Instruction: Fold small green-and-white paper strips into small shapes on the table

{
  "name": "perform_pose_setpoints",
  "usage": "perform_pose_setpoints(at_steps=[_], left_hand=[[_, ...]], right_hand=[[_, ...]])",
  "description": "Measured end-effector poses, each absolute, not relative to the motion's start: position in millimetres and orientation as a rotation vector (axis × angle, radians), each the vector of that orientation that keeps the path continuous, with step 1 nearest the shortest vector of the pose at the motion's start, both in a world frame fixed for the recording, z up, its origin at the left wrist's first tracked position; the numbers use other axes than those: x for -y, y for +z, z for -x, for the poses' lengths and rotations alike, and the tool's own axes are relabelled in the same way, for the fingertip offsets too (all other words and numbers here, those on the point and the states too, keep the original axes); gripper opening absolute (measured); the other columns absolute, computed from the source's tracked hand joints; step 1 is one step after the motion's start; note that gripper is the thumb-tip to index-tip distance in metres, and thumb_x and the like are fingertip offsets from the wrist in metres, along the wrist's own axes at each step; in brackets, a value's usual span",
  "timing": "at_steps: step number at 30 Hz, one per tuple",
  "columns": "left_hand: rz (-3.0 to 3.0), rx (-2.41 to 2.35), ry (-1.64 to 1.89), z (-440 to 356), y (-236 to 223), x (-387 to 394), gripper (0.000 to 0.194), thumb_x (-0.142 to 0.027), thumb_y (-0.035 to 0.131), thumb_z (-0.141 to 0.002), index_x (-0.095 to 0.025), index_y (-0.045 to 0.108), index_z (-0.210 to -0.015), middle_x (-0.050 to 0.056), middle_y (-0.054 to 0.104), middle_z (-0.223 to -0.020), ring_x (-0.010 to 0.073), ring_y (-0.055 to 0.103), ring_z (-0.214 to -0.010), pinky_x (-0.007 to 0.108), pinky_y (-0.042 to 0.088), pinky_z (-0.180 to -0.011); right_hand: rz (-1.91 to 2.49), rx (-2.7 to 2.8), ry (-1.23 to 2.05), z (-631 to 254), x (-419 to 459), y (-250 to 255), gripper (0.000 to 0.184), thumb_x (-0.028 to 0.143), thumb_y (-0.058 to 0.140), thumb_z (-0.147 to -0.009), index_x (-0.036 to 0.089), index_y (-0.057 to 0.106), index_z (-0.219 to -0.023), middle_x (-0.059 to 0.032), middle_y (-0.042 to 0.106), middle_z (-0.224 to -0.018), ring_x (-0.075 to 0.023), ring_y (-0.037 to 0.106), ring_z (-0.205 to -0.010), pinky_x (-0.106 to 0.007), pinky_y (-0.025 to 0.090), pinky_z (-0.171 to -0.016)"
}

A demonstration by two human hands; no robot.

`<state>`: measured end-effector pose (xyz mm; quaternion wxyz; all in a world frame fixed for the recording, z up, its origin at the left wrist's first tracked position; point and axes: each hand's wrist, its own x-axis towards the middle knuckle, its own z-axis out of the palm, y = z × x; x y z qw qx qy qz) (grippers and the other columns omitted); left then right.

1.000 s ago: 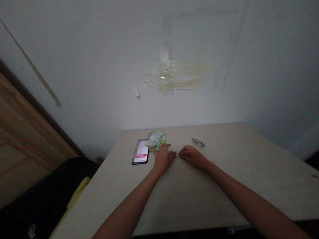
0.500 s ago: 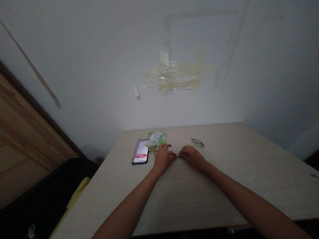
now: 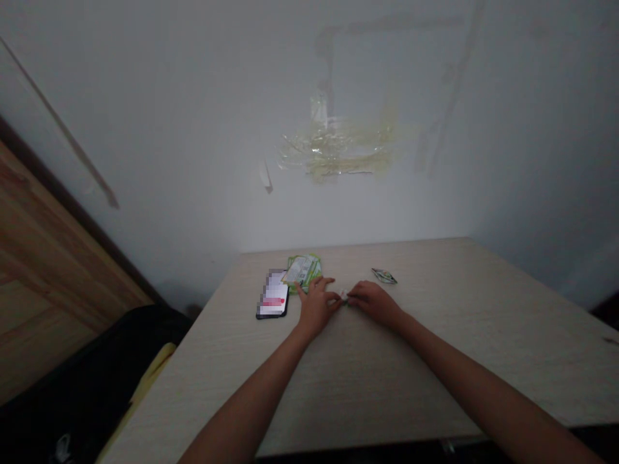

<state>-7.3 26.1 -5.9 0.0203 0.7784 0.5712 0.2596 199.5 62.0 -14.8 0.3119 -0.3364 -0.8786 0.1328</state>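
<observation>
Between my two hands, low over the table, is a small whitish piece (image 3: 344, 296), perhaps paper or wrapper; its kind is too small to make out. My left hand (image 3: 316, 306) pinches its left side with thumb and index finger, the other fingers spread towards a green and white packet (image 3: 304, 269). From the right, my right hand (image 3: 374, 301) grips the piece with fingertips pressed together. Beyond the right hand lies a small folded green and white packet (image 3: 384, 276).
A phone (image 3: 273, 296) with a lit, blurred screen lies left of my left hand, partly under the green packet. The pale wooden table (image 3: 435, 283) meets a wall with peeling clear tape (image 3: 338, 148). Dark and yellow cloth (image 3: 149, 370) hangs beside the table's left edge.
The small whitish piece has shifted or folded slightly between my fingertips. Both hands stay nearly in place; the packets and phone have not moved.
</observation>
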Motion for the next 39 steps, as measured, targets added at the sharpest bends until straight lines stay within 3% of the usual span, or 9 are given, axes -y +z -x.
perform_pose_setpoints(at_steps=[14,29,39], left_hand=[[-2.268,-1.859,0.821,5,-4,-24,0.014,-0.04,0.065,-0.084,-0.031,0.074,-0.079,-0.002,0.057,-0.134,0.0299,0.035,-0.134,0.075,-0.001,-0.106],[-2.226,-2.052,0.738,-7,-10,-31,0.018,-0.036,0.061,-0.085,-0.023,0.074,-0.083,0.008,0.052,-0.138,0.034,0.025,-0.141,0.074,0.009,-0.107],[-2.257,-2.074,0.747,-6,-12,-31,0.02,-0.04,0.061,-0.085,-0.025,0.074,-0.085,0.007,0.05,-0.141,0.0334,0.023,-0.142,0.074,0.002,-0.108]], right_hand=[[1.078,2.252,0.336,-199,-71,-22,0.01,0.025,0.067,-0.085,0.02,0.076,-0.085,-0.0049,0.067,-0.084,-0.0181,0.06,-0.086,-0.029,0.044,-0.081],[1.402,2.139,0.175,-184,-69,-28,0.016,0.032,0.065,-0.085,0.018,0.073,-0.086,-0.0102,0.06,-0.1,-0.0231,0.051,-0.1,-0.035,0.038,-0.092],[1.383,2.168,0.146,-185,-67,-27,0.015,0.036,0.063,-0.087,0.022,0.069,-0.091,-0.0065,0.06,-0.108,-0.0226,0.049,-0.102,-0.036,0.038,-0.09]])
